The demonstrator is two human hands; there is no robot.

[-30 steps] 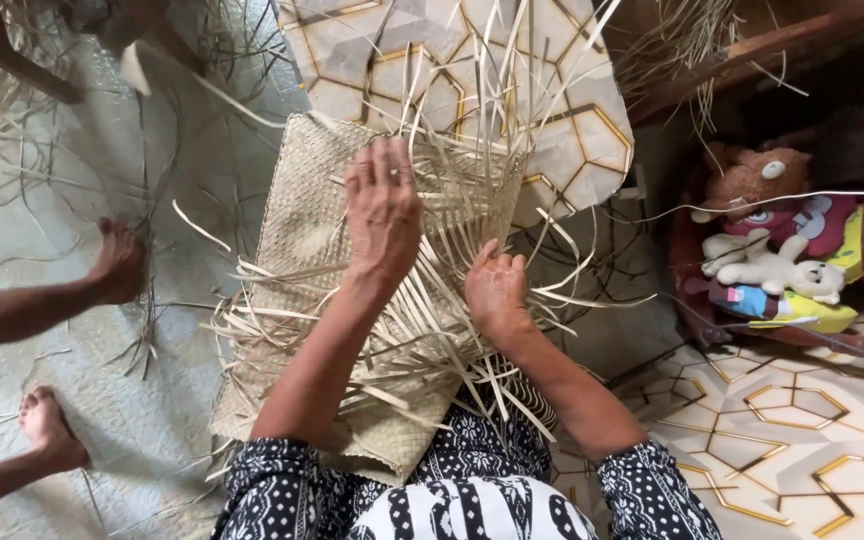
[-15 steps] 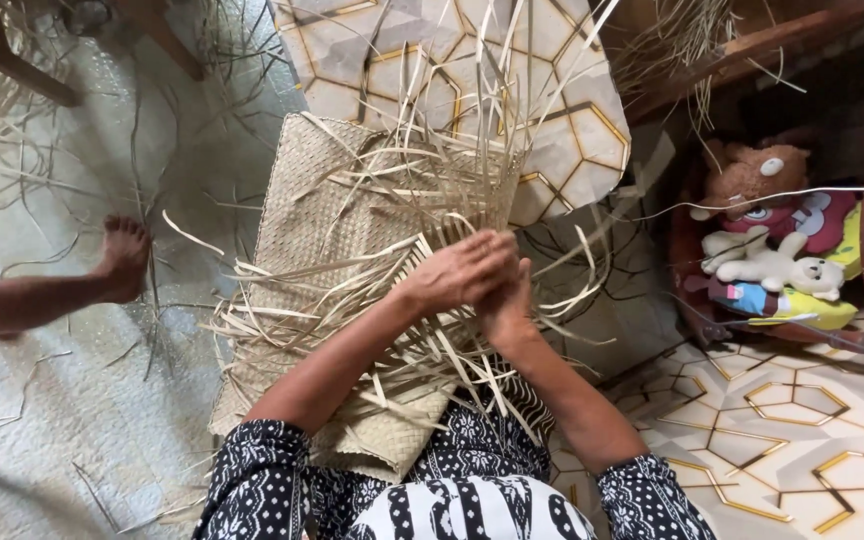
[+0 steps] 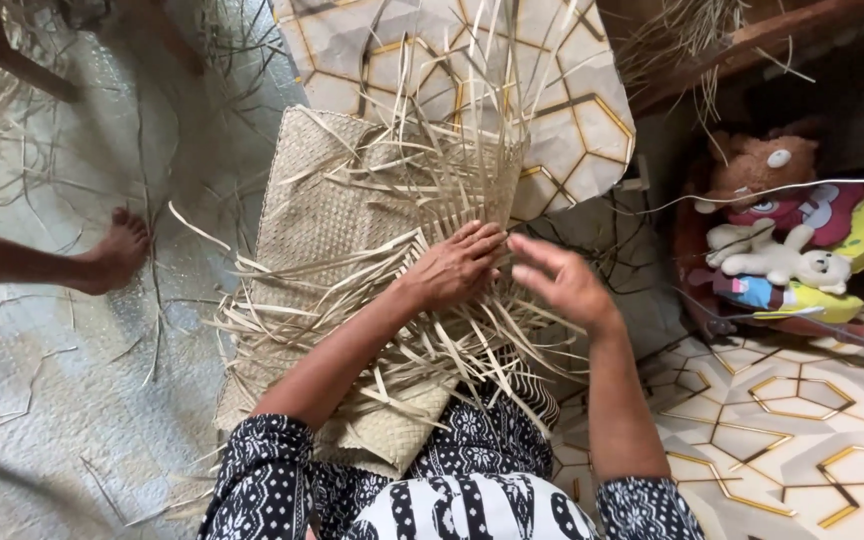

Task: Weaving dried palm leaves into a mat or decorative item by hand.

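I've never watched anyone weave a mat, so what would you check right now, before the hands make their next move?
1. Left hand presses flat on the woven mat: ok.
2. Right hand holds a strip: not ok; its fingers are spread open, off the weave.
3. Loose strips stand free at the unwoven edge: ok.
4. Which strip comes next: cannot tell; they cross in a tangle.
5. Another person's foot stays off the mat: ok.
6. Stuffed toys clear of the work: ok.
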